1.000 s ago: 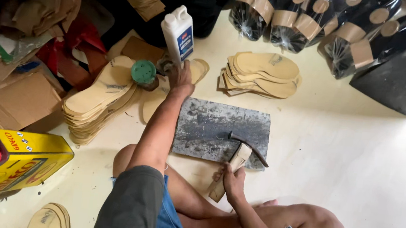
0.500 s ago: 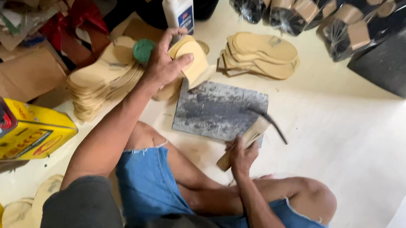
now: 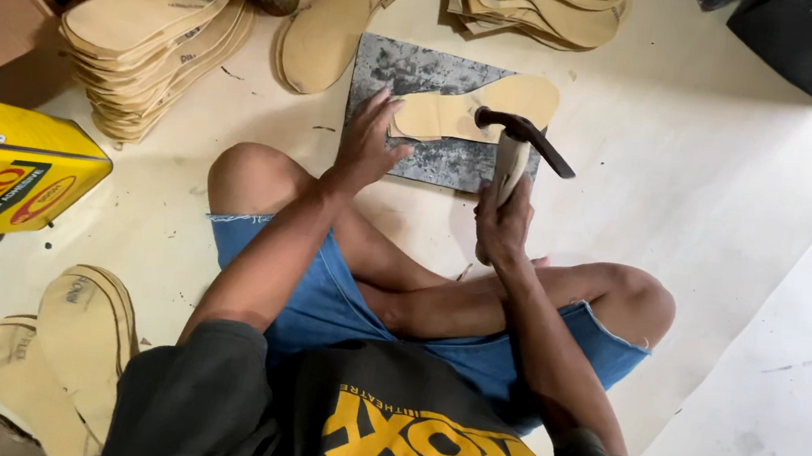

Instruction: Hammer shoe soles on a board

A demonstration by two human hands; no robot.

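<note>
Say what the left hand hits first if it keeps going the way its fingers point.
Probably nothing new: the left hand already has its fingers on the insole lying on the slab. Further along comes the hammer head, though its height above the insole is unclear.

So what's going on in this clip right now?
A person sits cross-legged on the floor at a grey metal slab. The left hand presses a tan shoe insole flat on the slab, while the right hand grips a hammer by its wooden handle, head poised above the insole. Stacks of similar insoles lie around, with a yellow tin to the left.
</note>
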